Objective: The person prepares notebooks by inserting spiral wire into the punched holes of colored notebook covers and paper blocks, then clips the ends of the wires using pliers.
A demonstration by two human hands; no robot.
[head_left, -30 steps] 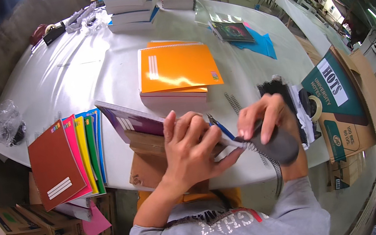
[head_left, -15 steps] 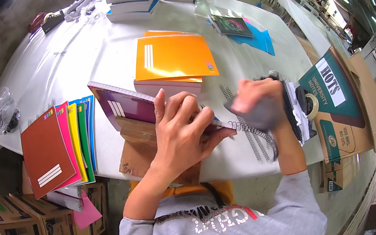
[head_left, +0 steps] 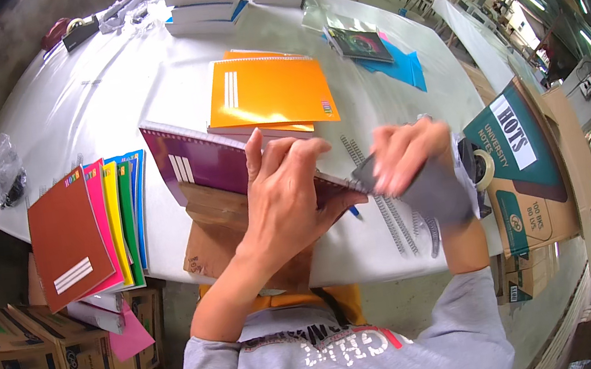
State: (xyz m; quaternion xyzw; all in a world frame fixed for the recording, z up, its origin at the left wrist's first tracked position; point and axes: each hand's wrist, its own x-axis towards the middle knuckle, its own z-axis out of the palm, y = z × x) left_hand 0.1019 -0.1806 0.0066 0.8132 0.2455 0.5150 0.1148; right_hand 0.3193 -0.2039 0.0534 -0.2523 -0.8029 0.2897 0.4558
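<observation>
While left hand (head_left: pixel 277 187) pinches purple notebook (head_left: pixel 215 169) — blurred right hand (head_left: pixel 411 153) at grey pad (head_left: pixel 436 194) — cannot tell its grip.

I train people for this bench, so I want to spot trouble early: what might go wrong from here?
The purple notebook stands tilted by the wooden block, so it might slip if the left hand loosens its grip.
The right hand and dark grey pad are close to the left thumb, which might get bumped.
Loose wire coils lie beside them and could get snagged or bent.
</observation>
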